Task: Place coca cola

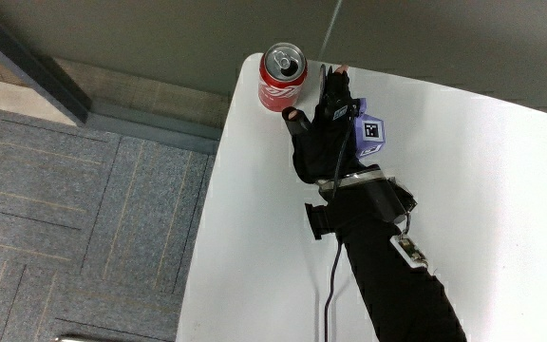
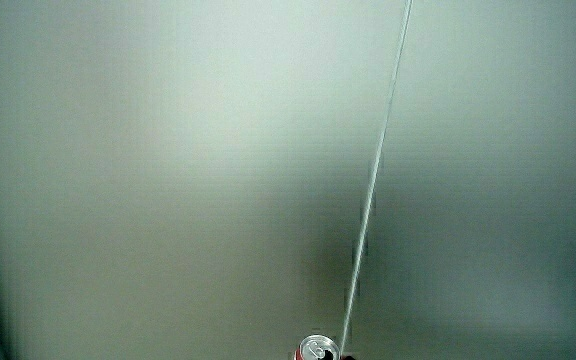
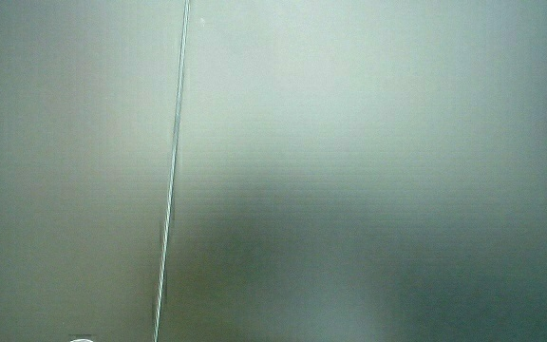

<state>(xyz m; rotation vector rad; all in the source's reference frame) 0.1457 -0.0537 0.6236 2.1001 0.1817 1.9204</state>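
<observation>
A red Coca-Cola can (image 1: 282,76) stands upright on the white table (image 1: 501,190), at its corner farthest from the person. The gloved hand (image 1: 319,106) lies beside the can, just nearer to the person, with its fingers (image 1: 335,84) stretched out and its thumb (image 1: 295,117) spread toward the can's base. A small gap shows between the fingers and the can, and the hand holds nothing. Both side views show mostly a pale wall. Only the can's top (image 2: 315,349) peeks in at a side view's edge, and a sliver of its rim (image 3: 82,339) in a side view.
Grey carpet floor (image 1: 84,218) runs along the table's edge beside the can. A dark cable (image 1: 331,285) hangs by the forearm (image 1: 397,285). The patterned cube (image 1: 371,133) sits on the back of the hand.
</observation>
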